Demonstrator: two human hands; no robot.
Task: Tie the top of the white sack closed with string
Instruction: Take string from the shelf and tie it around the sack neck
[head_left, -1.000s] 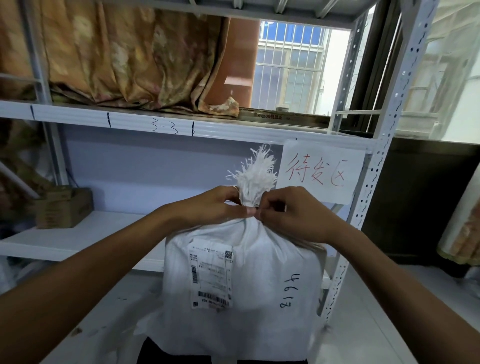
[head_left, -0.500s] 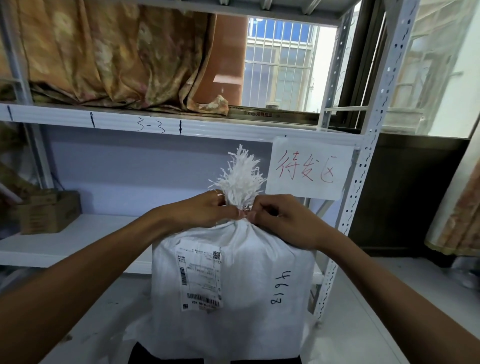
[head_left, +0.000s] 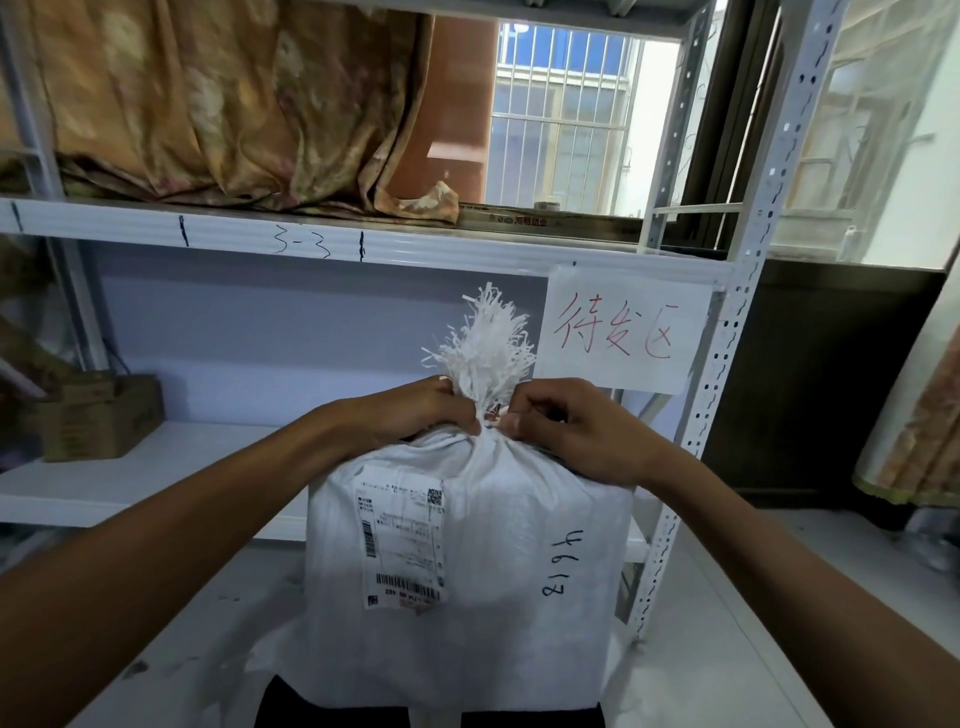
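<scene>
A full white woven sack stands upright in front of me, with a shipping label and the handwritten number 4613 on its face. Its gathered top ends in a frayed white tuft. My left hand grips the neck from the left with curled fingers. My right hand pinches at the neck from the right. The two hands nearly touch at the cinched point. Any string there is hidden between my fingers and the fabric.
Behind the sack is a white metal shelf rack with a paper sign in red writing. A cardboard box sits on the lower shelf at left. Folded patterned cloth fills the upper shelf. A window is behind.
Both hands stay at the sack's neck with small finger movements. The view has shifted slightly, so the sack sits a little further left and lower than a second ago.
</scene>
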